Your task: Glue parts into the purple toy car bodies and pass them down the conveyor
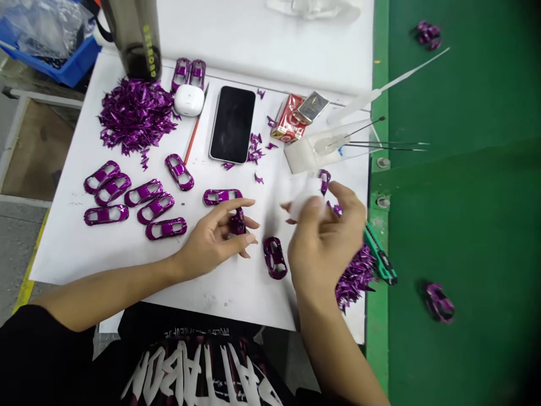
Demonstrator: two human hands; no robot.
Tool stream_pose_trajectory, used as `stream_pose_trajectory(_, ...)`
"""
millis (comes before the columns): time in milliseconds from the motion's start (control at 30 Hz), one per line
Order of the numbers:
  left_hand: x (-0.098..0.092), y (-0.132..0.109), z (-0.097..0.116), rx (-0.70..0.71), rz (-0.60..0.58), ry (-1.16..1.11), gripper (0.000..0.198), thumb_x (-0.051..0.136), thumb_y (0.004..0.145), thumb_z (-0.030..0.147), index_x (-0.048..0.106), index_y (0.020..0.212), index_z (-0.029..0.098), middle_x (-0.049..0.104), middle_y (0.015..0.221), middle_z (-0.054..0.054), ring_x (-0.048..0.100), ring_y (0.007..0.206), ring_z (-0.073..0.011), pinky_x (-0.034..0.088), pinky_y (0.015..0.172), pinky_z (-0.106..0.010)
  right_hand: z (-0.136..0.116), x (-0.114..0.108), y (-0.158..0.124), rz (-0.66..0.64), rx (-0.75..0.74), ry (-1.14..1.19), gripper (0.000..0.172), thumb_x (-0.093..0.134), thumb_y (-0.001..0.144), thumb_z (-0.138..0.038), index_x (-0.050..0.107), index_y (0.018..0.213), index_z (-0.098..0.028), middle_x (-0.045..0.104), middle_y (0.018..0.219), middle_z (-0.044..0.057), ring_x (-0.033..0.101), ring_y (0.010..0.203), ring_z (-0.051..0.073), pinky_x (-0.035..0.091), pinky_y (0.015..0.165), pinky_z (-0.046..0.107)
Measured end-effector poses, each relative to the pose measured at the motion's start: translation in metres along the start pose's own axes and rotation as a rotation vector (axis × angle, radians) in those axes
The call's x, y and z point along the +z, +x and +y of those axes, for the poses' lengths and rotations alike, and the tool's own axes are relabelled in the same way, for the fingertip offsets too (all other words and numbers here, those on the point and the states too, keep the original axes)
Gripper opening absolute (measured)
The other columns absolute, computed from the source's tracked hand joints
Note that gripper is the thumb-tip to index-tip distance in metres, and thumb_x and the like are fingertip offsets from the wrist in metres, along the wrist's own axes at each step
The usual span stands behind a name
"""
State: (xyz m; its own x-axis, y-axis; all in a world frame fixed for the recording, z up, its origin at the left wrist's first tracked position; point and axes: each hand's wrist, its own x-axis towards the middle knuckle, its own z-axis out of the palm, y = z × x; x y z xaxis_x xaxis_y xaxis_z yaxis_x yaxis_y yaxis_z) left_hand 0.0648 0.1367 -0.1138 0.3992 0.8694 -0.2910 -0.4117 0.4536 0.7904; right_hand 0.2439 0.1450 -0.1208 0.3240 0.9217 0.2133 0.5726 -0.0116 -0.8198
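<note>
My left hand (pixel 207 242) is curled round a purple toy car body (pixel 239 221), which stands on edge between fingers and thumb. In my right hand (pixel 319 242) is a small white object, perhaps a bottle (pixel 305 198), blurred by motion. Between the hands, nearer my body, a purple toy car shell (pixel 275 258) lies on the white sheet. Another car shell (pixel 220 196) rests just beyond my left fingers, and one more (pixel 324 180) is partly hidden behind my right hand. Several car shells (pixel 155 207) are grouped to the left.
A heap of purple shards (pixel 133 115) stands beside a dark bottle (pixel 137 39). Further right are a phone (pixel 233 124), a red pack (pixel 288 118) and thin tools (pixel 380 144). A green cutter knife (pixel 380 256) lies by more shards (pixel 355 276). A green belt (pixel 465 225) carries car pieces.
</note>
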Motion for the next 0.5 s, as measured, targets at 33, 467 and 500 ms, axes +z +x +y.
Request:
stream_pose_trajectory(33,0.000,0.000,0.000,-0.005,-0.005,-0.005,0.056,0.081,0.086,0.022,0.060,0.138,0.024,0.069,0.110,-0.007,0.069,0.092,-0.0176,0.065,0.074,-0.030,0.000,0.006,0.006,0.010,0.023,-0.031,0.044,0.058,0.102,-0.050,0.057,0.132,-0.019,0.075,0.118,0.016,0.075,0.093,0.024,0.058,0.077,0.039)
stream_pose_trajectory(467,-0.005,-0.004,0.000,-0.005,0.017,0.133,0.042,0.086,0.079,0.020,0.065,0.114,0.021,0.071,0.076,0.002,0.070,0.075,-0.0182,0.058,0.074,-0.031,-0.120,0.022,0.026,-0.371,-0.714,-0.471,0.017,0.061,0.104,-0.028,0.076,0.096,-0.024,0.078,0.094,0.007,0.070,0.080,0.024,0.041,0.061,0.033)
stream_pose_trajectory(500,-0.006,-0.003,0.001,-0.022,0.022,0.097,0.039,0.085,0.080,0.020,0.063,0.112,0.020,0.070,0.074,0.002,0.071,0.073,-0.0182,0.058,0.073,-0.031,-0.134,0.043,0.037,-0.393,-0.783,-0.497,0.021,0.058,0.103,-0.021,0.075,0.090,-0.022,0.077,0.095,0.009,0.068,0.084,0.025,0.039,0.060,0.034)
